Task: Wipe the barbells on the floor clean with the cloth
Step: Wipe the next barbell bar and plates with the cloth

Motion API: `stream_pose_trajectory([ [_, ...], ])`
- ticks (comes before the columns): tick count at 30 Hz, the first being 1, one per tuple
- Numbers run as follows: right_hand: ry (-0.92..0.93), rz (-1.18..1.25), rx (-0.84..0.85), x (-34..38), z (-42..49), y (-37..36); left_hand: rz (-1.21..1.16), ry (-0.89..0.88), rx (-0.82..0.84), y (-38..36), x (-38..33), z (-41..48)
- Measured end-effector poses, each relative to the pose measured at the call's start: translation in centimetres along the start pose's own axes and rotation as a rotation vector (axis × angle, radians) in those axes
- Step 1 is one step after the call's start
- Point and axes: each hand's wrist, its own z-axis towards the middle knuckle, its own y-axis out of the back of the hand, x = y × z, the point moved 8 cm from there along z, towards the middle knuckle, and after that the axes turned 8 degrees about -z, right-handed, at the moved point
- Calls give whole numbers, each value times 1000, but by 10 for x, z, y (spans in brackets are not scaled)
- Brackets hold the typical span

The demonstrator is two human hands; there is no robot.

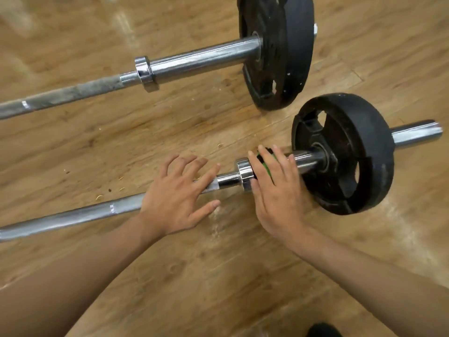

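Head view, looking down at a wooden floor [218, 276] with two barbells lying on it, both running from lower left to upper right.

The far barbell [194, 59] crosses the top of the frame, with a dull, patchy shaft and a large black plate [277, 49] on its right end. Neither hand is touching it.

The near barbell [73, 215] is the one under your hands. Its shaft runs in from the left edge and rises to a shiny collar [243, 170]. Beyond that comes the thicker sleeve [306, 158], then a smaller black plate [364, 142].

Your left hand [179, 198] rests flat on the shaft just left of the collar. Its fingers are spread and nearly straight, steadying the bar and holding nothing.

Your right hand [277, 190] lies over the sleeve just right of the collar. It presses a green and black cloth [263, 159] against the metal. The fingers drape over the top, only lightly bent, and the thumb sits on the near side by the collar. Only a small part of the cloth shows between the fingers.

The uncovered stretch of sleeve lies to the right of the cloth, toward the plate. A wipe there would likely follow the bar's long axis, up and to the right. Your right hand is the nearer one for that. The long shaft to the left sits closer to your left hand.

A few small specks [99, 197] lie on the floor near the shaft.
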Motion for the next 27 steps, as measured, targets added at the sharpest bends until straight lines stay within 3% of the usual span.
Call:
stream_pose_trajectory([
  [4,-70,88,-123,-24,-2,-4,-27,3,49,-2,5,5],
  [7,-248,72,-139,-55,-4,3,-16,-8,101,-4,7,7],
  [10,-421,118,-184,-41,0,4,10,-10,80,-4,10,8],
  [13,-190,175,-171,4,2,-10,18,-22,13,-3,8,8],
  [16,95,45,-211,-15,-6,-19,29,-26,-68,-2,8,8],
  [20,-105,-29,-230,-68,-21,-12,59,-7,-65,-2,8,11],
  [25,-322,68,-196,-48,-5,0,58,1,-68,-2,7,9],
  [27,-186,102,-125,-25,9,-4,38,6,-75,-3,8,10],
])
